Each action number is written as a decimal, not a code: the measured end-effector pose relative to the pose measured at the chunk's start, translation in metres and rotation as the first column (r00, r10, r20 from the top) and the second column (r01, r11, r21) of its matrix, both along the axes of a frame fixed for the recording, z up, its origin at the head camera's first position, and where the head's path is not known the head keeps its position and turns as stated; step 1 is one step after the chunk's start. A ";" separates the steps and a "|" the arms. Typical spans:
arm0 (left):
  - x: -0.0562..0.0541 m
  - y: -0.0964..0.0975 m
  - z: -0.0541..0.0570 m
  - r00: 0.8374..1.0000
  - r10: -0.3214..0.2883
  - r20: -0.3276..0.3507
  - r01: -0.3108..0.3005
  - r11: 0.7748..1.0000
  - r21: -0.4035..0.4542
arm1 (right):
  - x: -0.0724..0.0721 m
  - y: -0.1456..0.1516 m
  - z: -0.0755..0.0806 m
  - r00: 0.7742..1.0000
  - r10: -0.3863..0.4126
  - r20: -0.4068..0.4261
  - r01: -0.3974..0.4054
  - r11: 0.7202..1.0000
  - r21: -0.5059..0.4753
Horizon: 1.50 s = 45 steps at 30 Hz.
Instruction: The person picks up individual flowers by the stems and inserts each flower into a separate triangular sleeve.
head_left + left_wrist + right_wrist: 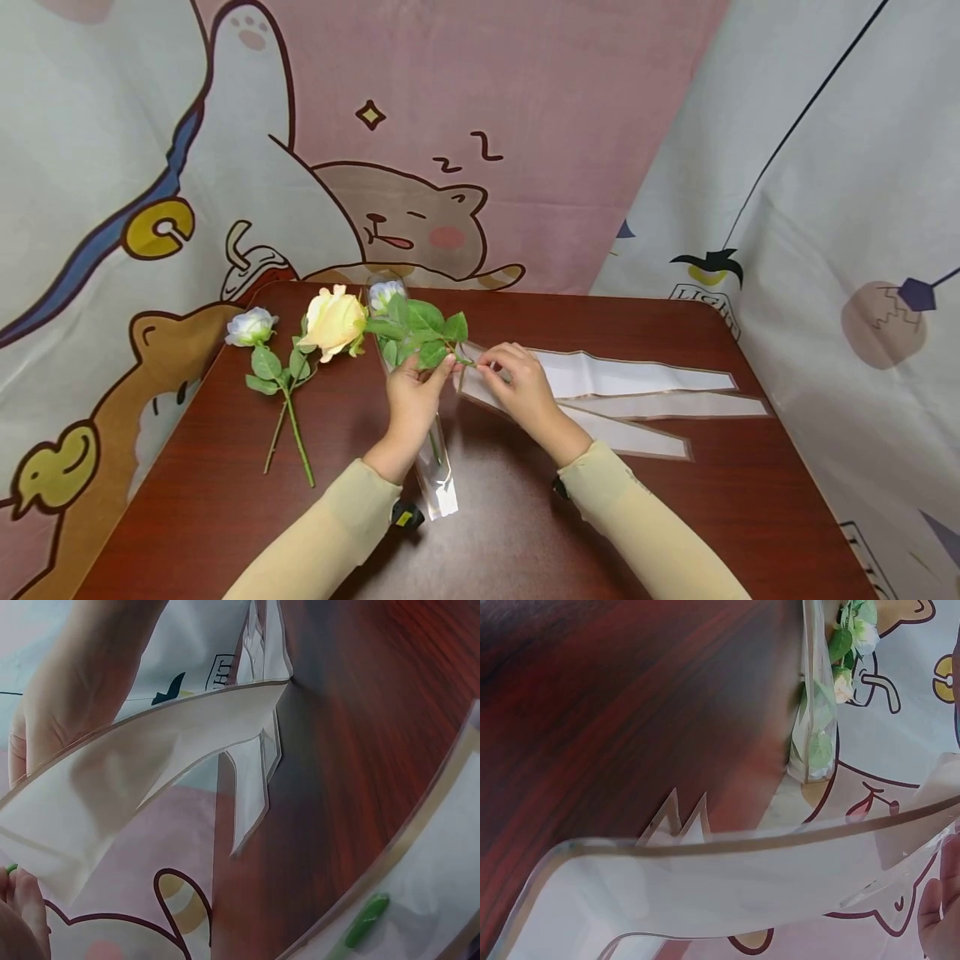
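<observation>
A yellow artificial rose (pixel 335 322) with green leaves (pixel 426 317) lies sideways above the table, bloom to the left. My left hand (pixel 412 396) pinches its stem near the leaves. My right hand (pixel 525 392), fingertips together, pinches the end of a translucent white flower sleeve (pixel 633 433) beside the stem end. The sleeve slopes down to the right; in the left wrist view the raised sleeve (pixel 165 757) runs between the hands, a bit of green stem (pixel 11 868) by the left fingers. In the right wrist view, fingers (pixel 937 915) show at its edge. Whether the stem is inside cannot be told.
A sleeved pale blue rose (pixel 386 293) lies under the left hand, its stem tip (pixel 367 922) inside clear film. Left of it lies a stem with a pale blue rose (pixel 252 327). More flat sleeves (pixel 637 375) lie at right on the brown table (pixel 525 533). Printed curtains surround it.
</observation>
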<state>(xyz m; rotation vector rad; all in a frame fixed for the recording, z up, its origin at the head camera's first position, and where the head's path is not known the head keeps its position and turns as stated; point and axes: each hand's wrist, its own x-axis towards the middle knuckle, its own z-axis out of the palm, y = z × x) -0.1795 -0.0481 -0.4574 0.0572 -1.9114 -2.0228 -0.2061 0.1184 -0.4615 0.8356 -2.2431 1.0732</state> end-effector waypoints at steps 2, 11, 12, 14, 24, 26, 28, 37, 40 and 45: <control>0.000 0.000 0.002 1.000 -0.022 -0.021 0.023 0.998 0.060 | 0.000 0.000 0.000 1.000 0.004 0.013 -0.004 1.000 -0.004; 0.008 0.001 0.017 0.997 -0.037 -0.064 0.039 0.999 0.035 | -0.001 0.000 0.001 1.000 0.001 0.006 -0.001 1.000 0.003; 0.006 0.000 0.013 0.997 -0.041 -0.067 0.043 0.999 0.033 | -0.001 0.000 0.001 1.000 0.001 -0.002 -0.001 1.000 0.005; 0.002 -0.001 0.005 0.997 -0.046 -0.062 0.047 0.999 0.018 | -0.002 0.001 0.001 1.000 0.002 -0.017 -0.002 1.000 0.004; 0.003 -0.004 0.000 0.999 0.031 -0.024 -0.038 0.934 -0.355 | -0.003 0.003 0.005 1.000 0.000 -0.030 0.000 1.000 -0.015; 0.004 -0.004 0.001 0.999 0.037 0.015 -0.028 0.919 -0.394 | -0.002 0.003 0.005 1.000 0.004 -0.029 -0.005 1.000 -0.009; 0.004 -0.003 0.001 0.998 0.032 0.053 -0.009 0.922 -0.388 | -0.002 0.002 0.005 1.000 0.008 -0.026 -0.009 1.000 -0.006; 0.002 -0.002 0.002 0.999 0.021 0.024 -0.013 0.949 -0.314 | -0.001 0.002 0.004 1.000 -0.004 -0.018 0.004 1.000 0.006; 0.003 -0.004 0.001 0.998 -0.019 0.052 0.034 0.952 -0.303 | 0.000 0.003 0.004 1.000 -0.005 -0.007 0.005 1.000 0.013; 0.010 -0.005 0.003 0.990 -0.089 0.106 0.120 0.934 -0.337 | 0.000 0.004 0.003 1.000 -0.008 -0.005 0.008 1.000 0.015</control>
